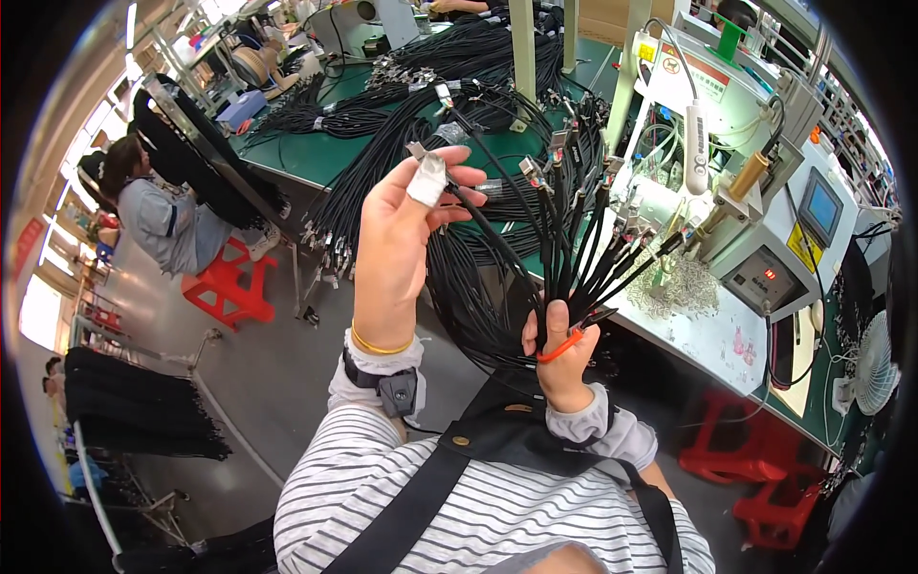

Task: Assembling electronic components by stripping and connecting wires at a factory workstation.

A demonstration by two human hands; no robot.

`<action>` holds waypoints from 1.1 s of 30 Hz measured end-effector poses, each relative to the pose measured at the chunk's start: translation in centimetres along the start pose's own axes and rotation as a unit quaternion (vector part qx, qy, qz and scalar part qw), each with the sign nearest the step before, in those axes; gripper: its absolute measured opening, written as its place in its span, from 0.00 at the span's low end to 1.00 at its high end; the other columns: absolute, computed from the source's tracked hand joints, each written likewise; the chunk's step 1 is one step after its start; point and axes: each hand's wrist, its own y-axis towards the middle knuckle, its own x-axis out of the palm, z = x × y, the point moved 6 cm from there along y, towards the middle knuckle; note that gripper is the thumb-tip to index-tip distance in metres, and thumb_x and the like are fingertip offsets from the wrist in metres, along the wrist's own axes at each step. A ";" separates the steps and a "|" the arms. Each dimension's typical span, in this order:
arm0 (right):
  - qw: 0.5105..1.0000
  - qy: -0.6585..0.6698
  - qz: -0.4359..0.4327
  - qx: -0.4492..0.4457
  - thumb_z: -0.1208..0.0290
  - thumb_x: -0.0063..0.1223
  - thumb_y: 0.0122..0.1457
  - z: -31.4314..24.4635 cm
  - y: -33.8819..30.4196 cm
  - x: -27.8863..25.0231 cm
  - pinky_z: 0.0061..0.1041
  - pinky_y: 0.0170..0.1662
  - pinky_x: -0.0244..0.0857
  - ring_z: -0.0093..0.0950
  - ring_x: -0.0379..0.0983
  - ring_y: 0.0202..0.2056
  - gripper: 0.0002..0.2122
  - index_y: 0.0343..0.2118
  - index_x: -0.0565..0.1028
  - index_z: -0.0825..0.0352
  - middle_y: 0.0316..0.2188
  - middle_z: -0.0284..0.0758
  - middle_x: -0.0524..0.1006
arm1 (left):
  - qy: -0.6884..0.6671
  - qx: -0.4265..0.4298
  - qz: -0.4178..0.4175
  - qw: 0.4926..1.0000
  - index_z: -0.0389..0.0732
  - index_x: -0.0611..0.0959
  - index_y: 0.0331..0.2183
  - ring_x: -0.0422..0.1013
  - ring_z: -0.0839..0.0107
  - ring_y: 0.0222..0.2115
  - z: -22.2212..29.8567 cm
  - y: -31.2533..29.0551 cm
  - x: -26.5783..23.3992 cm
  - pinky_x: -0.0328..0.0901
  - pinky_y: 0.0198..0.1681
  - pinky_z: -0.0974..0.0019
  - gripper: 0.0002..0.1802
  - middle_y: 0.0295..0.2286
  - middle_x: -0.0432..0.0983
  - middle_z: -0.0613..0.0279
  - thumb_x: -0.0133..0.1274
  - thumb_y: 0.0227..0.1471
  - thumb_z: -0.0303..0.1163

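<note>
My left hand (406,215) is raised, with white tape (427,180) wrapped around its thumb. Its fingers are closed on a single black cable (488,230) near one end, where a small metal piece (417,150) shows at the thumb tip. My right hand (566,356) grips a bundle of black cables (564,263), whose connector ends fan upward. Also in that hand is a small orange-handled cutting tool (561,345), its dark tip pointing right. The rest of the bundle hangs down to the left of the right hand.
Heaps of black cables (459,62) cover the green table (306,158). At right stands a bench machine (765,277) with a screen, beside small clear scraps (679,287). Red stools (229,285) stand on the floor. A seated person (158,215) is at far left.
</note>
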 end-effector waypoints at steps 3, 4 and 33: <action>0.998 -0.046 -0.037 -0.028 0.66 0.42 0.57 -0.1 -0.2 0.3 0.13 0.14 0.52 0.16 0.60 0.11 0.12 0.27 0.69 0.72 0.13 0.30 0.68 | 0.005 -0.019 -0.026 0.999 0.34 0.70 0.37 0.70 0.74 0.25 0.1 0.5 -0.1 0.64 0.29 0.75 0.14 0.25 0.72 0.61 0.49 0.47 0.30; 0.998 -0.045 -0.038 -0.028 0.66 0.42 0.57 0.0 -0.3 0.3 0.13 0.14 0.52 0.16 0.60 0.11 0.12 0.27 0.69 0.72 0.13 0.30 0.68 | 0.024 -0.013 -0.017 0.999 0.35 0.70 0.38 0.70 0.73 0.26 0.0 0.5 0.0 0.65 0.29 0.74 0.15 0.26 0.72 0.60 0.49 0.48 0.31; 0.997 -0.022 -0.071 -0.022 0.72 0.45 0.54 2.2 -1.4 -0.9 0.14 0.15 0.53 0.17 0.61 0.12 0.08 0.29 0.68 0.73 0.13 0.32 0.69 | -0.331 -0.123 -0.075 0.933 0.31 0.59 0.49 0.57 0.58 0.49 -3.1 0.4 2.1 0.59 0.49 0.61 0.21 0.49 0.59 0.54 0.36 0.53 0.25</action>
